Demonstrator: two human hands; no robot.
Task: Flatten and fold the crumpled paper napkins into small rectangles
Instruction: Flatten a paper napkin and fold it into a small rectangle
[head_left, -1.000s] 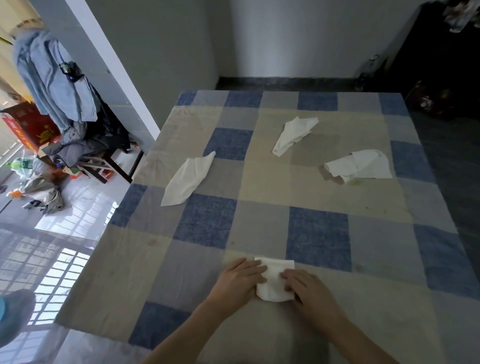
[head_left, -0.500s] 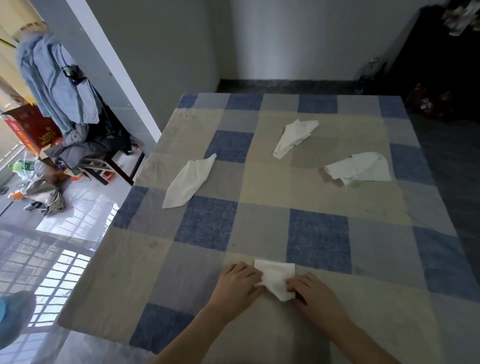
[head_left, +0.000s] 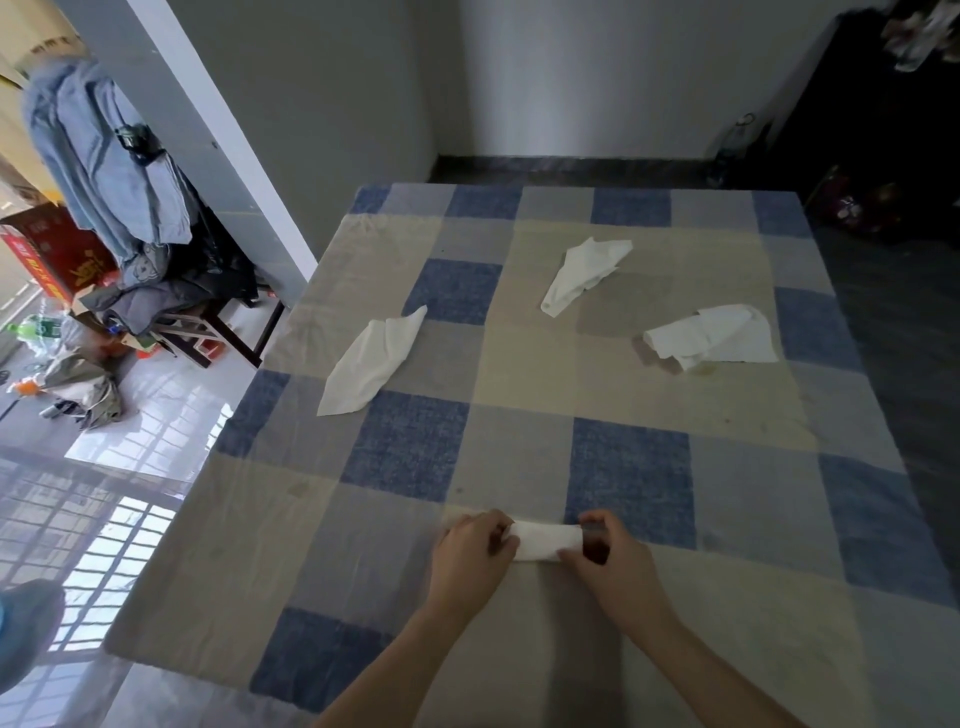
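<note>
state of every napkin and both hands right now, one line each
napkin in hands: folded into a narrow strip, held at both ends
left napkin: crumpled, lying loose on the tablecloth
far napkin: crumpled, untouched
right napkin: crumpled, partly bunched, untouched
left hand: grip pinching the strip's left end
right hand: grip pinching the strip's right end

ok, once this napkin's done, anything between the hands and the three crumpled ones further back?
Nothing visible. Both hands hold the folded napkin at the near edge. Only bare checked cloth lies between them and the left napkin, the far napkin and the right napkin.
</note>
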